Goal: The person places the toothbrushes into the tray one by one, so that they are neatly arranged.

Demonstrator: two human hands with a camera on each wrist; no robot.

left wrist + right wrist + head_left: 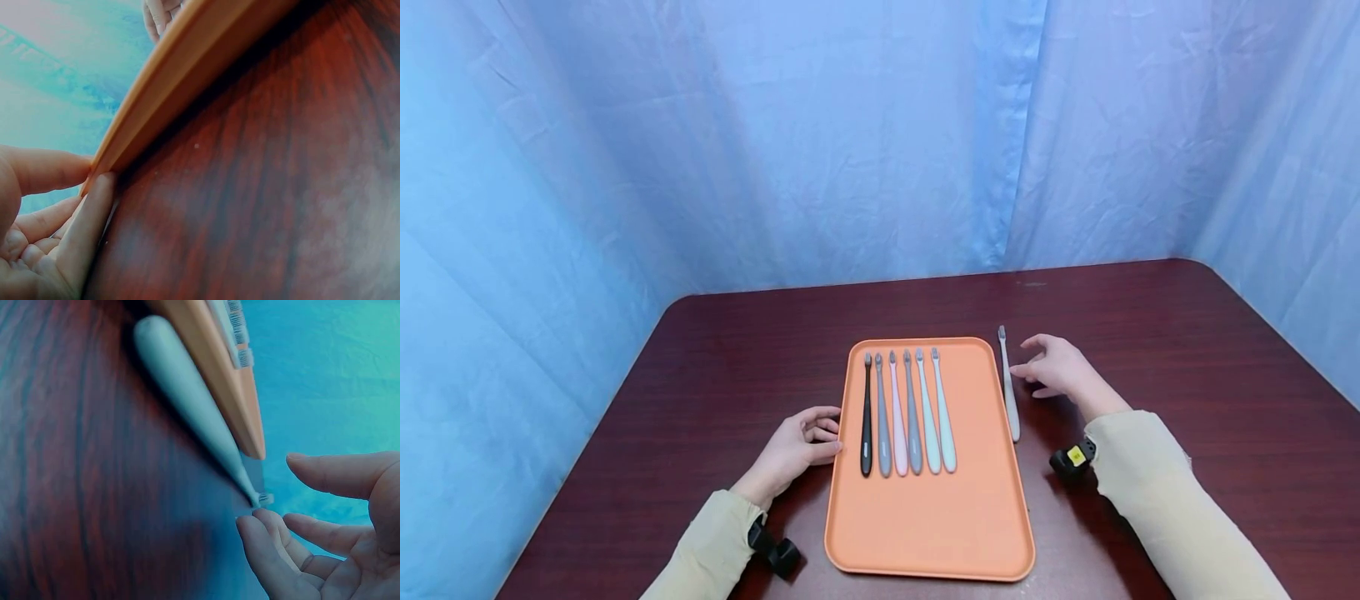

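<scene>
Beside tray [985,500] edge, loose toothbrush [1009,387].

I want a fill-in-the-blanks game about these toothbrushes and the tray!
1. The orange tray holds ____ toothbrushes.
2. The toothbrush furthest left on the tray is coloured ____.
3. One pale toothbrush lies off the tray, on the ____.
4. The hand nearest that pale toothbrush is the ____ hand, while the left hand touches the tray's edge.

Missing words: six; black; table; right
</scene>
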